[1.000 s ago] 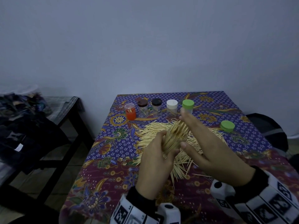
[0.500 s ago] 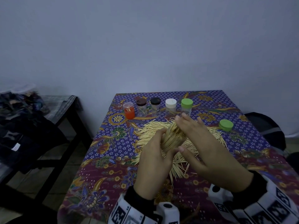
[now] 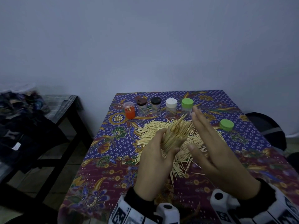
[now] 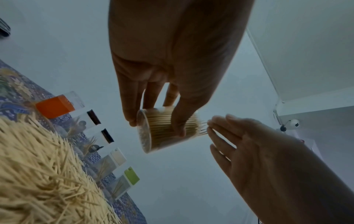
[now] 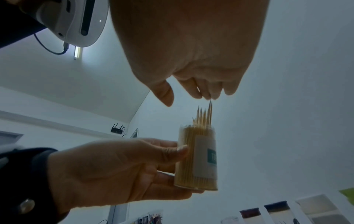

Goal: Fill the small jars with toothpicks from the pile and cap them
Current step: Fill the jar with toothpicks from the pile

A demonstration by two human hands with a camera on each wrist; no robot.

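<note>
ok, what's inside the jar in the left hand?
Toothpicks pack the jar held by the left hand, several tips sticking out. Its label hides part; no cap on.

A cloth-covered table (image 3: 103, 152) carries a toothpick pile (image 3: 145, 133), five capped jars (image 3: 171, 108) and a green lid (image 3: 226, 124).

A plain grey-white wall (image 3: 145, 46) backs the room in dim light — left stands a dark side table (image 3: 64, 113) heaped with dark clothes (image 3: 19, 123) over a tiled floor (image 3: 68, 168).

Jars (image 3: 155, 107) behind toothpick pile (image 3: 145, 131); loose lid (image 3: 226, 124) right.
</note>
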